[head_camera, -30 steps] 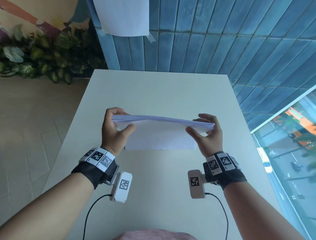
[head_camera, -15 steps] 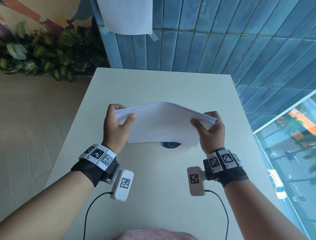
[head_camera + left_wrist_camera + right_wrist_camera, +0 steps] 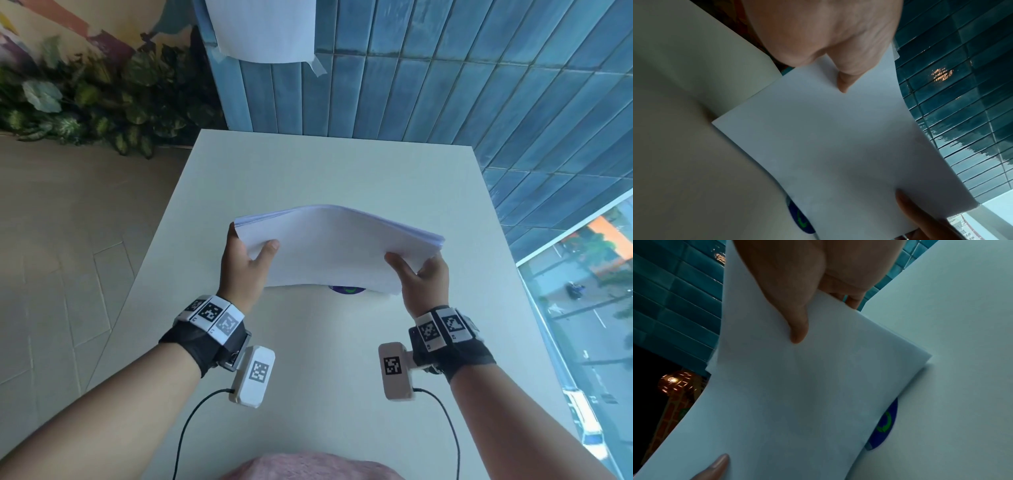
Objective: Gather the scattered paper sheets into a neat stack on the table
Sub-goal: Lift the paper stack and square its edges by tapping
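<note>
A stack of white paper sheets (image 3: 335, 250) is held over the middle of the pale table (image 3: 325, 171), bowed upward in an arch. My left hand (image 3: 248, 255) grips its left end, thumb on the near face. My right hand (image 3: 416, 277) grips the right end the same way. In the left wrist view the stack (image 3: 838, 138) fills the frame under my left hand's thumb (image 3: 844, 79). The right wrist view shows the stack (image 3: 797, 394) with its lower edge at the table, pinched by my right hand's thumb (image 3: 797, 327). The fingers behind the sheets are hidden.
A round blue sticker with a green mark (image 3: 346, 290) lies on the table under the stack's near edge. A white sheet (image 3: 263, 27) is taped to the blue tiled wall beyond. Plants (image 3: 85, 106) stand at the left; a window (image 3: 582, 325) is on the right.
The stack went from flat and edge-on to bowed upward, with its near face now turned toward me. Both hands moved slightly apart from the body and tilted the sheets.
</note>
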A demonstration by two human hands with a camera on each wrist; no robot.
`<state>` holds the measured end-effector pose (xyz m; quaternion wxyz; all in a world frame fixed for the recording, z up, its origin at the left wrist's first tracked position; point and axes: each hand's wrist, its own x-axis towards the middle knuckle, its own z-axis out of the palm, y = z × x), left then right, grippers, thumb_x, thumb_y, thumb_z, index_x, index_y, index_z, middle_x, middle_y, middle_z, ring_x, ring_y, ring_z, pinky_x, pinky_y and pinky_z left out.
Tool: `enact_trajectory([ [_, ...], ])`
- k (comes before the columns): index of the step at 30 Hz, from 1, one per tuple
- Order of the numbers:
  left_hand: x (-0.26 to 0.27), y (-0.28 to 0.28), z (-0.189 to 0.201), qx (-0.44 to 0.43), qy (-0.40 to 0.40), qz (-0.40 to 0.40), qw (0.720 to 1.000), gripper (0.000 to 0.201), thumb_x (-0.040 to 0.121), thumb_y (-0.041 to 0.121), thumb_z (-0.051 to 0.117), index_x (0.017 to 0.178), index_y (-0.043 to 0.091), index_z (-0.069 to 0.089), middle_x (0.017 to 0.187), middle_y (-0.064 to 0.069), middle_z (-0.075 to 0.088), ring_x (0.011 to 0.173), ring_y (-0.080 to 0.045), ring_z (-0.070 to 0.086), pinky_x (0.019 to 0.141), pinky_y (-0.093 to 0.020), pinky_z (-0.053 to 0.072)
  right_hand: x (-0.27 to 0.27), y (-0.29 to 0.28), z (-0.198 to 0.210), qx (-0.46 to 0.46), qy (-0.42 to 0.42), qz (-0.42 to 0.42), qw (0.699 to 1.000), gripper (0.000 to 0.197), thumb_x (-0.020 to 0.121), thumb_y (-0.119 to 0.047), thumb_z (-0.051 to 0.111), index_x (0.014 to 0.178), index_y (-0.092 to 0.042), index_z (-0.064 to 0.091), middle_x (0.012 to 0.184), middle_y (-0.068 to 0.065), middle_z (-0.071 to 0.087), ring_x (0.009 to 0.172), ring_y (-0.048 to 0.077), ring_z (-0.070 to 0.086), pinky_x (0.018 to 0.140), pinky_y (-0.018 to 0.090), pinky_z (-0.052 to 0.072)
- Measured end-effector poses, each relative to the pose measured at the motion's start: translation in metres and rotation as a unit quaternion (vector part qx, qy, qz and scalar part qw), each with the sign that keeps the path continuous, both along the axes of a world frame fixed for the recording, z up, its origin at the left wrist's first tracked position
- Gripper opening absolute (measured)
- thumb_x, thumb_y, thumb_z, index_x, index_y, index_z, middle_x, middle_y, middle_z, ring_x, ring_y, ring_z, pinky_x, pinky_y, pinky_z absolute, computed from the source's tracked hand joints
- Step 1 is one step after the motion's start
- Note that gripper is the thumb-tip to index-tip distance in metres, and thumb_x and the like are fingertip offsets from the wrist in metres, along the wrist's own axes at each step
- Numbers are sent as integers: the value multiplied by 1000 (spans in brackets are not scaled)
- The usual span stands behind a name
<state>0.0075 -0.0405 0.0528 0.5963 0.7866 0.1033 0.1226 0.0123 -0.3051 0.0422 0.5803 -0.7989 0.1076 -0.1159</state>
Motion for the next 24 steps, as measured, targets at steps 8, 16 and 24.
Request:
enact_trajectory([
  [8, -4, 8, -28, 7, 67, -18, 998, 45, 73, 29, 68, 115, 17, 55, 109, -6, 70, 99, -23, 66, 89, -54, 53, -3, 3, -12, -13, 27, -6, 1000, 32, 75, -6, 74, 104, -3, 60, 90, 6, 65, 81, 21, 61, 56, -3, 40],
  [16, -4, 12, -41, 15, 65, -39, 997, 40, 79, 21, 69, 115, 11, 57, 109, -6, 70, 93, -18, 66, 78, -28, 49, -4, 1, -13, -52, 63, -5, 997, 28, 76, -11, 75, 97, -13, 56, 66, -10, 52, 58, 3, 48, 52, 9, 38],
  [24, -2, 18, -41, 67, 79, -45, 994, 21, 85, 20, 67, 105, 19, 61, 94, 7, 69, 83, -10, 64, 74, -28, 47, -1, -3, -15, -122, 110, -6, 986, 20, 77, -20, 75, 81, -12, 58, 59, -5, 50, 53, 15, 45, 49, 19, 29],
])
